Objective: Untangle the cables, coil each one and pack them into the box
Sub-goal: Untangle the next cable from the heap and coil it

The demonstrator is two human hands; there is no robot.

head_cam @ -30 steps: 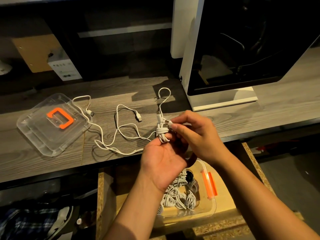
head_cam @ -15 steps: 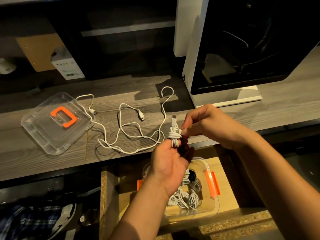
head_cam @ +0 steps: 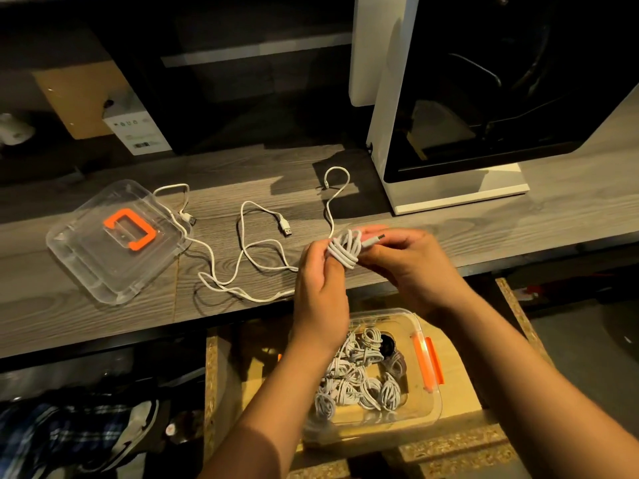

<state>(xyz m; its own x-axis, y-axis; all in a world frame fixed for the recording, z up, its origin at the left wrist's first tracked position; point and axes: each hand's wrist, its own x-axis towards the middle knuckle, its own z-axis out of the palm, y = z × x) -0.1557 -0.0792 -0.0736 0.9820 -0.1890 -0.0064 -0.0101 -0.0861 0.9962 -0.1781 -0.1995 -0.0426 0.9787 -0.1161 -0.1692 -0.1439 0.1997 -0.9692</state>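
The grey wood tabletop (head_cam: 518,219) and the white machine (head_cam: 380,133) on it sit as they did a second ago, and so does the clear lid (head_cam: 86,257) with its orange handle. The box (head_cam: 387,314) waits open in the drawer (head_cam: 460,375) below, already holding many coiled cables (head_cam: 359,378). The loose cables (head_cam: 249,267) sprawled on the tabletop have barely shifted. What has changed is the bundle (head_cam: 344,250). It was upright in the left hand (head_cam: 320,299); now it is tipped sideways and held between both hands over the tabletop's front edge. The left hand's fingers curl round its near side. The right hand (head_cam: 411,267) has moved in from beside it and pinches the plug end (head_cam: 375,239) against the loops. A thin strand seems to run from the bundle back across the tabletop, so the wrap is probably not finished. This cable looks close to going into the box, with the loose ones still to coil.
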